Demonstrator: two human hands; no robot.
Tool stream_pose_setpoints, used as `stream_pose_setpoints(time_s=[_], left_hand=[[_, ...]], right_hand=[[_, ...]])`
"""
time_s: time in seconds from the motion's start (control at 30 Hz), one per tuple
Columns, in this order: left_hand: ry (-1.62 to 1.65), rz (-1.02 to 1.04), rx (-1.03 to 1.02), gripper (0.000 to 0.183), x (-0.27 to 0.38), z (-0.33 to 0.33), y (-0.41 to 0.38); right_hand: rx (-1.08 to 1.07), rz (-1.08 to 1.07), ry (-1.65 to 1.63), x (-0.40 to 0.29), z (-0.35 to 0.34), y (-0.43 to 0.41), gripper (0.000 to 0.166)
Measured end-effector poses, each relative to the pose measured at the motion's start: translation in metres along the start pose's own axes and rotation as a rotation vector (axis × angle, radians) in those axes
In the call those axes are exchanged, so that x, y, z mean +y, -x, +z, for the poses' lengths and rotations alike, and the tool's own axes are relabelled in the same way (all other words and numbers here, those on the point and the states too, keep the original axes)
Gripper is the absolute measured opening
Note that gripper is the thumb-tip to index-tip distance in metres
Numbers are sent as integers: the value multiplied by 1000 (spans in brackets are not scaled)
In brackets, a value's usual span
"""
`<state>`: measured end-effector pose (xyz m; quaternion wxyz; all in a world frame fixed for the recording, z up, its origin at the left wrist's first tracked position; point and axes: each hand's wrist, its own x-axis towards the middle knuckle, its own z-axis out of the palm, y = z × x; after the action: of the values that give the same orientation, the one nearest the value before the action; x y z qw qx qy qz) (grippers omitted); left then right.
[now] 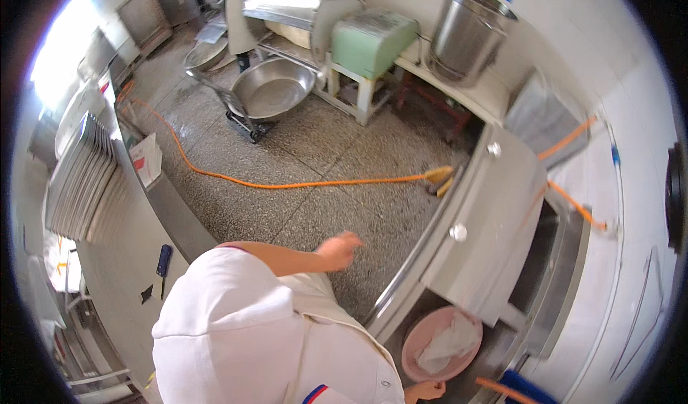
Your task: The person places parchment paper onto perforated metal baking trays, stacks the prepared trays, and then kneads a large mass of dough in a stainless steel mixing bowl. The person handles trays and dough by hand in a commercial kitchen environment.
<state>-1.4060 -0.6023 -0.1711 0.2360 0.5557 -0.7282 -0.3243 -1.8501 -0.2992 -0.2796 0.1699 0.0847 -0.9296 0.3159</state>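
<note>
My left hand is held in front of my body above the speckled floor. It is blurred, and nothing shows in it; its fingers look loosely apart. My right hand is low at the bottom of the view, with curled fingers, right by the rim of a pink plastic basin. Whether it touches or grips that rim I cannot tell. A crumpled white cloth lies in the basin, which stands at the near end of the stainless steel unit on my right.
Left is a steel table with a knife and stacked metal trays. An orange hose crosses the floor. Ahead are a large metal bowl on a wheeled trolley, a green-covered machine, a steel pot and another person.
</note>
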Motion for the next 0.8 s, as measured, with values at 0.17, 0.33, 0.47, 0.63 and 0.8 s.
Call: stream_pose_setpoints(time_s=[0.17, 0.33, 0.47, 0.63, 0.8], left_hand=[[-69, -625, 265, 32, -159, -148, 0], [-102, -922, 572, 31, -321, -232, -28], [-80, -938, 829, 37, -390, -333, -82], [-326, -815, 1051, 56, -495, -467, -140], [-376, -1393, 977, 95, -576, -625, -197]], right_hand=[[-100, -647, -309, -270, 29, 46, 17], [-588, -797, -669, -507, 130, 183, 28], [-883, -992, -775, -682, 174, 302, 23], [-1312, -1318, -309, -822, 250, 452, 23], [-1530, -1519, -393, -982, 323, 641, 39]])
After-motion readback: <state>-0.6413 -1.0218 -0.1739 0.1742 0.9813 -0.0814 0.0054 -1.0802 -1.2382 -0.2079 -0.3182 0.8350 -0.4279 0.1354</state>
